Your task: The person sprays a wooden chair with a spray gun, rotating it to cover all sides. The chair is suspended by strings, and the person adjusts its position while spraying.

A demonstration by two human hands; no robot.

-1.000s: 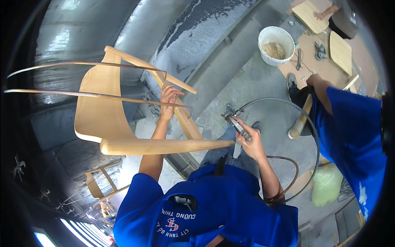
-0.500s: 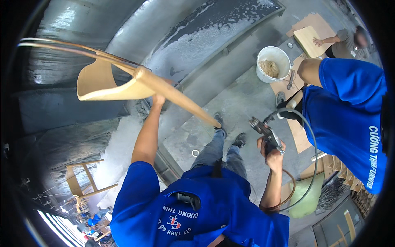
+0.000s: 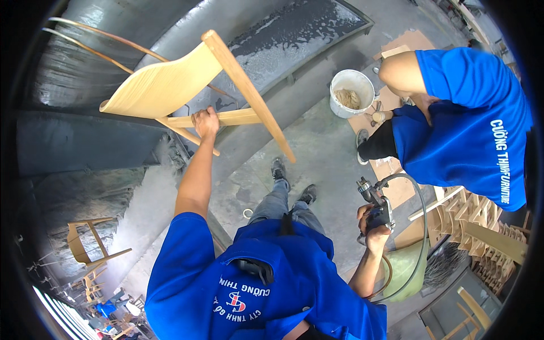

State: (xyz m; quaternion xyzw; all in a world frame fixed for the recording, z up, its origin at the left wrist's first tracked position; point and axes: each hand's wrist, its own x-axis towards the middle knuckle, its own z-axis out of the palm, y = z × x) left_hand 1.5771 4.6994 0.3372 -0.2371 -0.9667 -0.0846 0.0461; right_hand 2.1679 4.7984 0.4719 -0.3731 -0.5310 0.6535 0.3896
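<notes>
Swung higher now, the wooden chair (image 3: 170,85) hangs tilted overhead, left hand (image 3: 205,122) clamped round its rail; right hand (image 3: 375,226) grips the spray gun (image 3: 374,204) low, away from the chair.

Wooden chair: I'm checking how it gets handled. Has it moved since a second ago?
Yes. The wooden chair, gripped by the left hand, has swung up and tilted, away from the grey booth wall.

Chair (image 3: 170,85): the thin back rods run out into the dark rim at top left. Left hand (image 3: 205,122) palm hidden against the rail. Spray gun (image 3: 375,205) grip covered by right hand (image 3: 374,232) (trigger not visible). Co-worker (image 3: 459,119) head cut off.
</notes>
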